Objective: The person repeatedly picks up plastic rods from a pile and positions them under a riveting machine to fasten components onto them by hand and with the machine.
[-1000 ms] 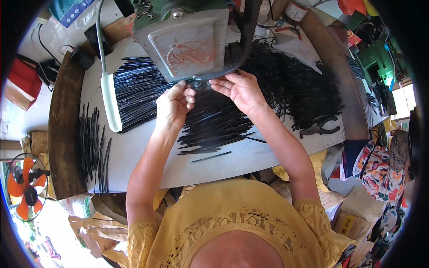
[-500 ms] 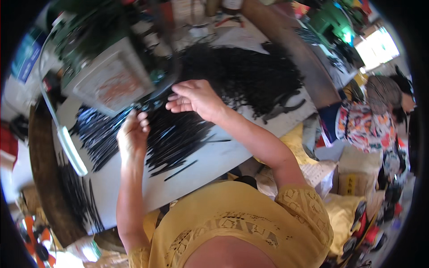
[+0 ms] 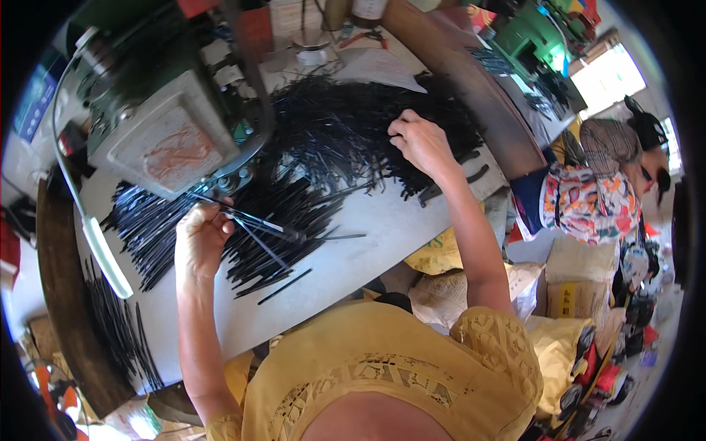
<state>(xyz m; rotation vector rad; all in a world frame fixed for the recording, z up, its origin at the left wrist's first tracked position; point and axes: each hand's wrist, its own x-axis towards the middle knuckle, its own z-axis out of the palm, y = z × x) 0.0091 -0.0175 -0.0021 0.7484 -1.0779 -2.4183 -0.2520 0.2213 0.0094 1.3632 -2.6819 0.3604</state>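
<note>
Left hand (image 3: 200, 237): we pinch black strips (image 3: 254, 220) at frame left
Right hand (image 3: 421, 141): our fingers grip the strip pile (image 3: 346, 132), upper centre

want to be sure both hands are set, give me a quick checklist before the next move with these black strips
1. Left hand grips a black strip by the machine: ok.
2. Strip's far end seated under the machine head: cannot tell.
3. Right hand is on the tangled pile: ok.
4. Right fingers have picked out a single strip: cannot tell.
5. Sorted strips lie on the table, none over its edge: ok.
</note>
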